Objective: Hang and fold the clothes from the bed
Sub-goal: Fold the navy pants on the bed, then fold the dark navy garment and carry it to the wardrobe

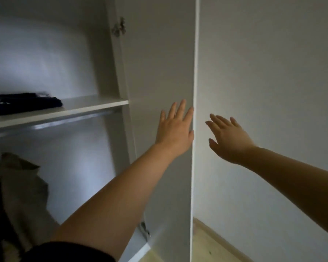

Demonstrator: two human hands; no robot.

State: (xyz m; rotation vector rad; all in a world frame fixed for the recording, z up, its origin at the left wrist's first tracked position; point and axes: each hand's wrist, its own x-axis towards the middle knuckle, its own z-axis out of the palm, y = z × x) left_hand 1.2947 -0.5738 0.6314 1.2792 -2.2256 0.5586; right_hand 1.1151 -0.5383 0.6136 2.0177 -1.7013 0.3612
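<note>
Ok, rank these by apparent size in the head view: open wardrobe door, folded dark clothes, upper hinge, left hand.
1. wardrobe door
2. folded dark clothes and left hand: similar, and the hand is nearer, so unranked
3. upper hinge

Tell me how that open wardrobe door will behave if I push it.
The wardrobe door looks like a stiff flat panel, so it probably won't flex. It hangs on hinges, so a push from the left hand near its free edge should swing it easily.
</note>
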